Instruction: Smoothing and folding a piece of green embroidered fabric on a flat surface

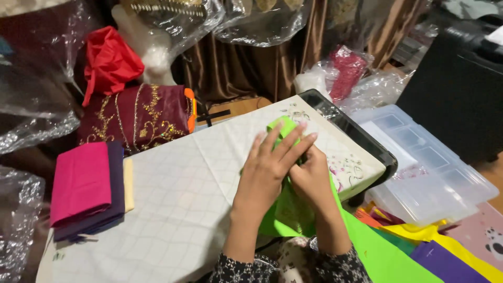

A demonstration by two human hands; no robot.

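Observation:
A bright green sheet of felt or fabric (374, 249) lies over the near edge of a white quilted work surface (173, 199). Both hands are together at its upper end. My left hand (270, 167) lies on top with fingers stretched over the folded green tip (280, 126). My right hand (312, 178) is beneath and beside it, fingers curled on the green sheet. The part of the sheet under the hands is hidden.
Folded pink and purple cloth (86, 188) lies at the left. Maroon gold-embroidered fabric (139, 115) and red cloth (110, 60) sit behind. A clear plastic compartment box (424, 167) stands at right, with yellow, purple and orange sheets (445, 251) below it. Plastic bags surround the area.

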